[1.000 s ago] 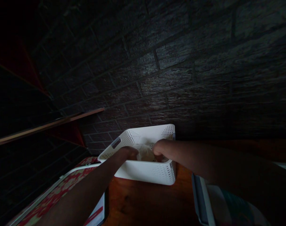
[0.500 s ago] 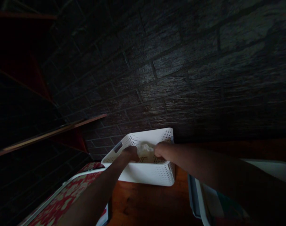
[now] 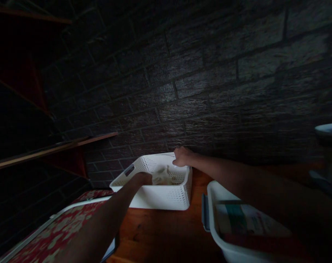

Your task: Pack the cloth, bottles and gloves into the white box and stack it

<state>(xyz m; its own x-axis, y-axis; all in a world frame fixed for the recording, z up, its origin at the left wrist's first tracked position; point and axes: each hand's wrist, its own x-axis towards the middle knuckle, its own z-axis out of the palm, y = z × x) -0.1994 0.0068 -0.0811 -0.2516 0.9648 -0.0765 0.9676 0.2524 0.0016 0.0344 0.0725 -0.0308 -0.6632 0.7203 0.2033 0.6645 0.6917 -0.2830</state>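
Observation:
A white perforated plastic basket [image 3: 159, 197] stands against the dark brick wall. Inside it lies a pale, crumpled plastic bag [image 3: 162, 176], thin and partly see-through. My left hand [image 3: 144, 178] reaches over the near rim and is closed at the bag's left side, its fingertips hidden in the dim light. At the far right, my right hand [image 3: 183, 157] grips the basket's back rim, with the thumb on the inner side and the fingers over the top.
A white-rimmed bin [image 3: 213, 219] with packets stands right on the brown wooden surface [image 3: 160, 233]. At the left is a box with red floral cloth [image 3: 73, 223]. A wooden shelf [image 3: 59, 151] juts from the left, and a pale-rimmed container [image 3: 328, 128] shows at the right edge.
My right hand has moved from the bag inside the basket up to its back rim. My left hand stays in the basket. The view has shifted slightly, showing more of the right bin.

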